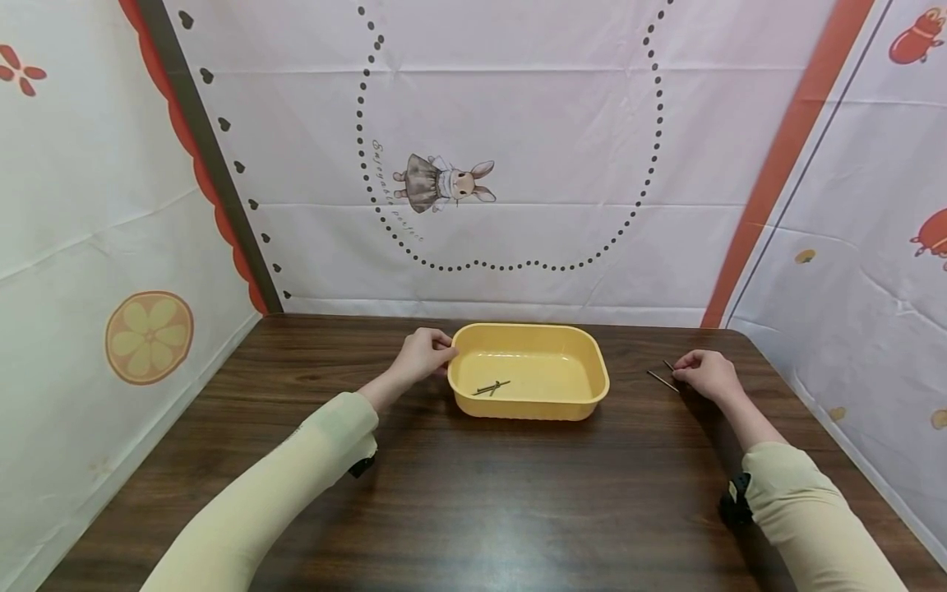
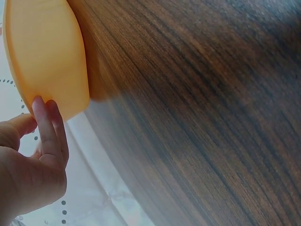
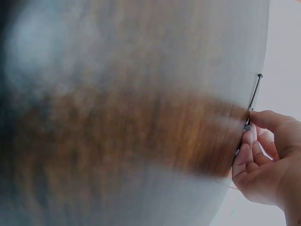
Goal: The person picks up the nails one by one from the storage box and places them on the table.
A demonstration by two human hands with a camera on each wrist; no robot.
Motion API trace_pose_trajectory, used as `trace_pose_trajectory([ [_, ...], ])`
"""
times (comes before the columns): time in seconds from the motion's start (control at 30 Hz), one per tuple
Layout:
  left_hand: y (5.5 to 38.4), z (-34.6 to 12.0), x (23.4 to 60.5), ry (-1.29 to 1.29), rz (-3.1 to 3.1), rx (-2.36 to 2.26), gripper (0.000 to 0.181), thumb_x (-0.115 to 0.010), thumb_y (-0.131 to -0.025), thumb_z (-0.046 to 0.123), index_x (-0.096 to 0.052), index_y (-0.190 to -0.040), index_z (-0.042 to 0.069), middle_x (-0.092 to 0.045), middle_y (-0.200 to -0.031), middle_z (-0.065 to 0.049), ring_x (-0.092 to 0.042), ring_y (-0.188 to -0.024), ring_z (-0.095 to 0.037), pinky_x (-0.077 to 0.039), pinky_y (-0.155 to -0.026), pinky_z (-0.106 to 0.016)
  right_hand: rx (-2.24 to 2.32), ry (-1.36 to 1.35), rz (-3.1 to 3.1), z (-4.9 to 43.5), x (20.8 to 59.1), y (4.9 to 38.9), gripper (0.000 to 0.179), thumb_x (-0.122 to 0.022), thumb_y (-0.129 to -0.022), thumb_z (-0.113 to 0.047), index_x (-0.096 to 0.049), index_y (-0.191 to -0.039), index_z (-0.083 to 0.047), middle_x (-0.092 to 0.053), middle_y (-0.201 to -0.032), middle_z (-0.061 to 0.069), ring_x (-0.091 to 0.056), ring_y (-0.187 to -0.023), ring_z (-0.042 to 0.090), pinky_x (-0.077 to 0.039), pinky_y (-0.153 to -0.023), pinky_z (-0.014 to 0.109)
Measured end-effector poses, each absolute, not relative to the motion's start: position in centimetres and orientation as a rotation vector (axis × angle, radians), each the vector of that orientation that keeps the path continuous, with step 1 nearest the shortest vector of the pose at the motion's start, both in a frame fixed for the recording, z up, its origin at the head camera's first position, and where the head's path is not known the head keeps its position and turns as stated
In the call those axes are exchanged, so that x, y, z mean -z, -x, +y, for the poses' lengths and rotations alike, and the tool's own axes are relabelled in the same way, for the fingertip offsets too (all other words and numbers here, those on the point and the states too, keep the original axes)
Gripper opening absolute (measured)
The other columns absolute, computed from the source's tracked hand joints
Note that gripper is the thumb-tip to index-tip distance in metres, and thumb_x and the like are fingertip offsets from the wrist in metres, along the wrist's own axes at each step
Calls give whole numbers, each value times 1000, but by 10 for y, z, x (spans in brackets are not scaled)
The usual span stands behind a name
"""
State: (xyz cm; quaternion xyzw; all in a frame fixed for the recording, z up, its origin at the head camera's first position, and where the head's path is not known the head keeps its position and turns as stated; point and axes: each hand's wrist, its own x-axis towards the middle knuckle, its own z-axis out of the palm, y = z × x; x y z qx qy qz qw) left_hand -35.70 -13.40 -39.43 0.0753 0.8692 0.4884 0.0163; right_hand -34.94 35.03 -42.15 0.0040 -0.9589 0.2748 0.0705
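Observation:
A yellow plastic basin (image 1: 533,411) stands on the table toward its back edge. My left hand (image 1: 423,355) grips its left end, thumb at the rim and fingers against the outer wall (image 2: 56,61). Several thin dark nails (image 1: 488,388) lie in the basin's front left corner. To the right of the basin, my right hand (image 1: 709,374) is down at the tabletop, thumb and fingertips pinching a nail (image 1: 669,365). Another nail (image 1: 662,381) lies just in front of those fingers. In the right wrist view, a nail head (image 3: 248,127) shows by the thumb.
The dark wood-grain table (image 1: 503,493) carries the basin and nails. A printed white cloth (image 1: 547,164) hangs behind it, with further cloth panels (image 1: 81,247) at the left and right sides. Both wrists wear small black devices (image 1: 736,500).

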Motion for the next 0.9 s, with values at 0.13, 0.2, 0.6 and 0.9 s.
trace_pose_trajectory([
  [0.13, 357, -134, 394, -235, 2694, -1524, 24, -65, -94, 10, -67, -112, -6, -72, -106, -25, -72, -70, -18, -65, -70, -38, -847, -1, -2897, 350, 421, 349, 22, -67, -91, -14, -67, -98, 7, -68, -81, 15, -55, -70, 15, -43, -62, 25],
  [0.2, 357, -134, 394, -236, 2688, -1527, 25, -65, -94, 10, -67, -112, -6, -72, -106, -25, -72, -70, -17, -65, -70, -37, -852, 3, -2904, 351, 421, 349, 22, -66, -91, -14, -67, -99, 7, -68, -82, 17, -55, -70, 15, -43, -62, 25],
  [0.6, 356, -134, 394, -237, 2694, -1529, 24, -65, -94, 10, -67, -112, -7, -72, -105, -25, -74, -75, -26, -65, -70, -38, -822, 0, -2923, 355, 410, 350, 35, -66, -91, -20, -64, -110, 8, -69, -98, 27, -63, -84, 33, -50, -67, 33],
  [0.9, 355, -134, 394, -226, 2688, -1538, 25, -65, -94, 9, -66, -112, -7, -71, -106, -25, -74, -86, -35, -65, -70, -37, -854, 20, -2984, 358, 381, 350, 76, -55, -98, -44, -32, -146, 11, -41, -140, 42, -41, -127, 57, -42, -101, 66],
])
